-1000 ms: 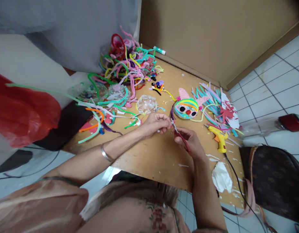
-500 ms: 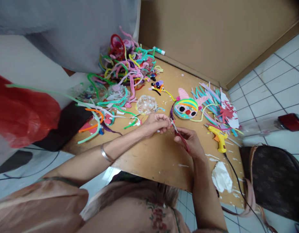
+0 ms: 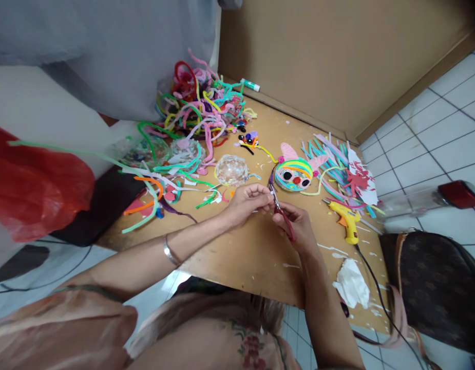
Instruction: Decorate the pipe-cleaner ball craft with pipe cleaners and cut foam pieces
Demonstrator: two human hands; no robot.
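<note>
My right hand (image 3: pixel 297 223) is closed around the red handles of a pair of scissors (image 3: pixel 286 224), whose metal blades point up and to the left. At the blade tips, the fingers of my left hand (image 3: pixel 250 203) are pinched together; what they hold is too small to make out. Just beyond the blades lies a round craft face (image 3: pixel 293 173) wrapped in coloured pipe cleaners, with pink ears, black eyes and a red nose. A clear plastic bowl-shaped piece (image 3: pixel 232 170) rests on the table beyond my left hand.
A tangled heap of pipe cleaners (image 3: pixel 198 103) fills the table's far left. On the right are more pipe cleaners (image 3: pixel 325 159), a yellow glue gun (image 3: pixel 348 221) with a black cord, and crumpled white tissue (image 3: pixel 352 283). A glue stick (image 3: pixel 250 85) lies at the back, and a brown bag (image 3: pixel 433 288) stands rightmost.
My right hand and the scissors have shifted slightly left, closer to my left fingertips. The whole view has tilted a little; the things on the table look unmoved.
</note>
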